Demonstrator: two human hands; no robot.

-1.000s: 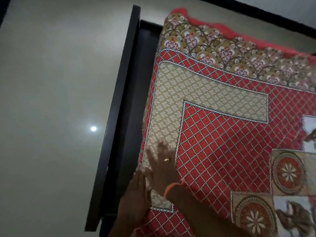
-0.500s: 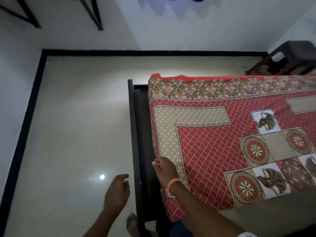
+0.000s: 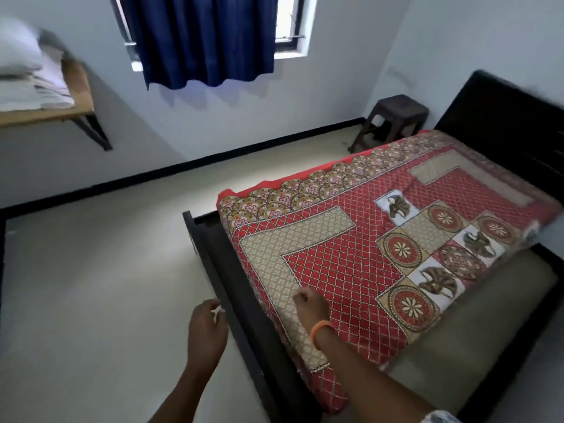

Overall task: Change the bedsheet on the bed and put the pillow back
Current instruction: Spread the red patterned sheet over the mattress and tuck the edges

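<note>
The red and beige patterned bedsheet [image 3: 351,254] covers the mattress on a dark bed frame [image 3: 241,294]. My right hand [image 3: 309,308], with an orange band at the wrist, lies at the mattress's near left edge, its fingers curled into the sheet. My left hand [image 3: 206,329] hangs over the floor just left of the frame, loosely curled and holding nothing. A white pillow [image 3: 18,47] lies on folded linen on a wall shelf [image 3: 45,116] at the far left.
Bare beige bed base [image 3: 457,346] shows to the right of the mattress. A dark headboard [image 3: 503,123] stands at the far right, with a brown stool [image 3: 393,117] beside it. A blue curtain [image 3: 201,38] hangs over the window. Pale floor spreads to the left.
The view has lifted from the mattress corner to the whole room. My left hand came off the sheet and hangs beside the frame. My right hand stays at the mattress edge.
</note>
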